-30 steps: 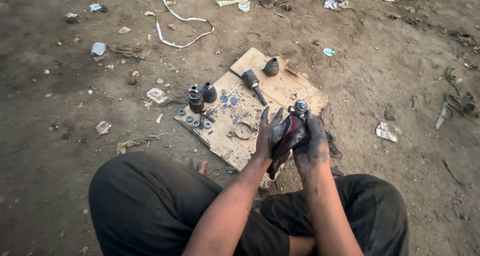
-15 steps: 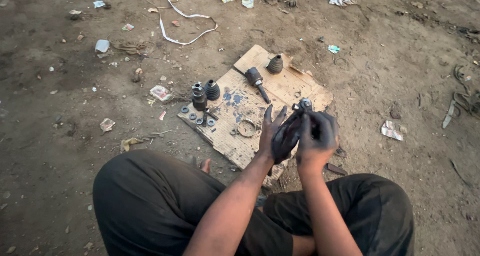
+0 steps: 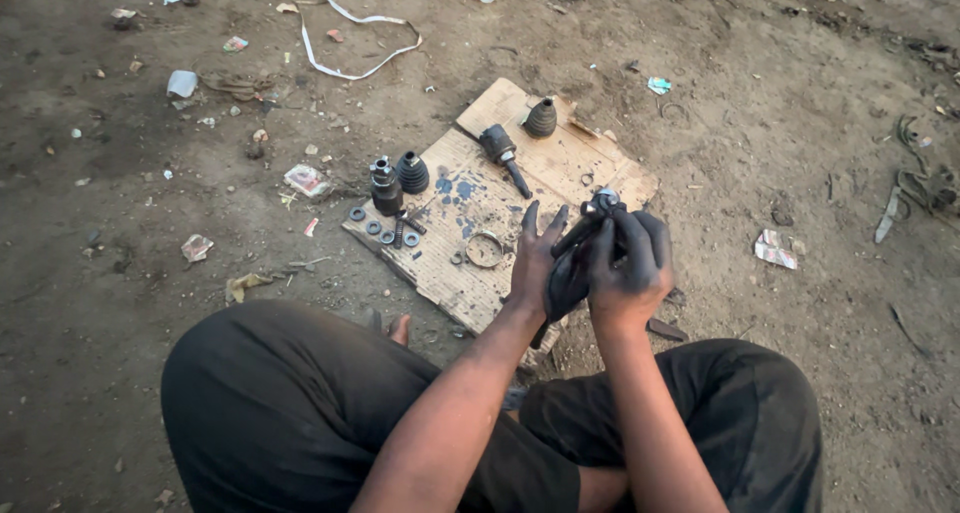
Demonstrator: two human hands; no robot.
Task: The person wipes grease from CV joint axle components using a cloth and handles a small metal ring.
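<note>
Cardboard (image 3: 470,263) lies on littered dirt ground (image 3: 150,303).

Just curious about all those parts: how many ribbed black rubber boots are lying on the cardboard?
2. One rubber boot stands near the cardboard's left edge beside a metal joint; another sits at the far corner. The hands hold a dark part that may be a third.
</note>
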